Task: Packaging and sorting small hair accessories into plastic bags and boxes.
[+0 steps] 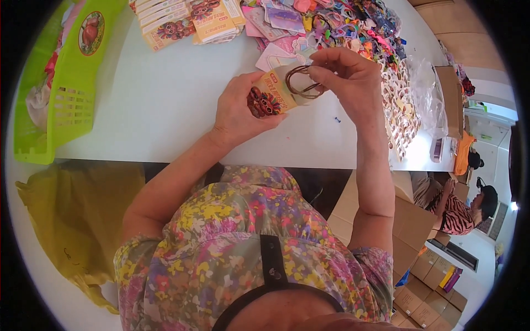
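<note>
My left hand (234, 109) is closed around a small yellow printed carton (271, 98), holding it tilted above the white table with its open end toward the right. At that open end, my right hand (352, 81) pinches a few thin brown cord loops, which look like hair ties (292, 79), between thumb and fingers. The loops overlap the carton's mouth and a pale flap there. Whether any part of them is inside is hard to tell. Beyond my hands lie stacked yellow cartons (171, 27) and a few pastel printed cards (276, 27).
A colourful heap of hair ties (359, 27) covers the far right of the table (165, 105). Many small brown-and-cream pieces (400, 105) and a clear plastic bag (430, 99) lie at right. A green basket (74, 105) stands left. Another person (455, 207) is at far right near cardboard boxes (425, 270).
</note>
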`<state>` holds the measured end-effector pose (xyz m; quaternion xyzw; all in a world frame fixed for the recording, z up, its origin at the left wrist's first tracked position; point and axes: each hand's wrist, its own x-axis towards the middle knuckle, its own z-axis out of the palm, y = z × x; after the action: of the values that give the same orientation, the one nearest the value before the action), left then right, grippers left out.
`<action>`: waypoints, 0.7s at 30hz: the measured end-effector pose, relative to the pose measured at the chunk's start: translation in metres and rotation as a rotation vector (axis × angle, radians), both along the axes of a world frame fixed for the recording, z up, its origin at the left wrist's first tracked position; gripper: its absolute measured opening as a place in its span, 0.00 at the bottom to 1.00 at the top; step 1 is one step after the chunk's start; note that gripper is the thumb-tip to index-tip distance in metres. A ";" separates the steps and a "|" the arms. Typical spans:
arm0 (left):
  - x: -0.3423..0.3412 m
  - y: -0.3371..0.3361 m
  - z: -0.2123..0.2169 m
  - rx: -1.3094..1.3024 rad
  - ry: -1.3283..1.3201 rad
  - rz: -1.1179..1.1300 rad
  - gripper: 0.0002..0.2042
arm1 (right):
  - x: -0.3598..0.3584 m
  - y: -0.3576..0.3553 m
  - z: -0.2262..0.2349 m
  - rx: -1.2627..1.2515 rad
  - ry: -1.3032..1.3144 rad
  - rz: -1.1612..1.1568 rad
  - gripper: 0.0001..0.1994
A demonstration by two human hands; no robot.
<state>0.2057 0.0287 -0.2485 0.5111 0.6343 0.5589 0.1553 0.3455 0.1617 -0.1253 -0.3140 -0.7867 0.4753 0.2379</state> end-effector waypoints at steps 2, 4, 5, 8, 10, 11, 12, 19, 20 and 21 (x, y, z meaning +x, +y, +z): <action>0.001 -0.001 0.000 0.002 -0.003 -0.001 0.36 | 0.000 -0.001 0.000 0.076 -0.007 -0.050 0.09; 0.002 -0.001 -0.003 0.005 -0.015 0.022 0.36 | -0.001 -0.006 0.000 0.352 -0.065 -0.062 0.07; 0.002 -0.001 -0.002 0.004 -0.012 0.022 0.36 | -0.001 -0.008 0.000 0.351 -0.062 -0.062 0.07; 0.002 0.001 0.000 0.026 0.025 0.025 0.36 | -0.005 -0.016 0.002 0.572 -0.066 -0.046 0.07; 0.002 0.001 0.000 0.014 0.032 0.040 0.36 | -0.011 -0.025 0.004 0.729 -0.014 0.045 0.07; 0.002 0.001 -0.001 0.014 0.032 0.040 0.36 | -0.013 -0.029 0.005 0.728 -0.015 0.044 0.07; 0.001 0.001 -0.001 0.014 0.019 0.027 0.36 | -0.014 -0.033 0.007 0.723 -0.029 0.068 0.07; 0.000 0.002 -0.006 0.002 -0.037 0.009 0.37 | -0.013 -0.030 0.010 0.378 -0.073 0.086 0.06; 0.001 0.002 -0.006 0.003 -0.039 0.010 0.37 | -0.011 -0.029 0.010 0.379 -0.074 0.088 0.06; 0.001 0.002 -0.005 -0.003 -0.047 0.011 0.37 | -0.009 -0.027 0.010 0.421 -0.046 0.075 0.07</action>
<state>0.2065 0.0306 -0.2536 0.4942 0.6341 0.5706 0.1678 0.3363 0.1345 -0.1156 -0.2388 -0.8849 0.3018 0.2623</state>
